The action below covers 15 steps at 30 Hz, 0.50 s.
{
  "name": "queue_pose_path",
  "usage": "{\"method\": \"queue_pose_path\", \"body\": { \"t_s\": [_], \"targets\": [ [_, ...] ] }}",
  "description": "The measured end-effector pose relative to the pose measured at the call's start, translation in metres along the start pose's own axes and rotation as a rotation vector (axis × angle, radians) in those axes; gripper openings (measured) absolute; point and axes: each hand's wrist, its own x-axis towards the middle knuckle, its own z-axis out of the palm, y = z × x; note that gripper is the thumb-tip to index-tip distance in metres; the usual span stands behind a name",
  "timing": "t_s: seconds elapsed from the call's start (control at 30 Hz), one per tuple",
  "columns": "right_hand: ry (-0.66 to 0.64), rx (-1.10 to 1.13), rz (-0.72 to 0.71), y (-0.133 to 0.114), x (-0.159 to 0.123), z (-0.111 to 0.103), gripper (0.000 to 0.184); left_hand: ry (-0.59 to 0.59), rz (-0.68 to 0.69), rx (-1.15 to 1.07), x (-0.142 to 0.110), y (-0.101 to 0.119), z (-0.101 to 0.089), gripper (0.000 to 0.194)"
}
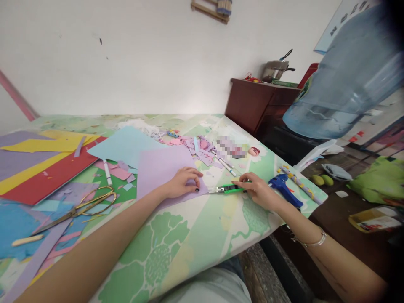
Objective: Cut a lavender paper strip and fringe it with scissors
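A sheet of light purple paper point(160, 170) lies on the flowered tablecloth in front of me. My left hand point(182, 183) rests on its right part, fingers bent and thumb low near the paper's edge, holding it. Just to the right, my right hand point(257, 190) has its fingers closed on a green utility knife point(232, 188). The knife lies low over the table, its metal end pointing left at the paper's corner. Beside my right wrist is a blue glue gun point(285, 190). Gold-handled scissors point(78, 208) lie left of my left forearm.
Light blue paper point(123, 145), a red sheet point(57, 176) and coloured scraps point(202, 147) cover the table's left and back. White markers point(225, 164) lie beyond my hands. A wrapped stick point(301, 185) sits near the right edge. A large water bottle point(344, 80) stands at right.
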Motion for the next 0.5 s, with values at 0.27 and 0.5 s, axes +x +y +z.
{"method": "queue_pose_path", "body": {
  "t_s": [0.27,0.5],
  "targets": [
    [-0.002,0.003,0.004,0.0042,-0.0038,-0.0025,0.065,-0.03,0.014,0.034,-0.0002,0.0018,-0.0007,0.012],
    [-0.005,-0.026,0.004,-0.0034,0.001,-0.0026,0.062,-0.03,0.017,0.023,-0.0002,0.0002,-0.0007,0.016]
  ]
}}
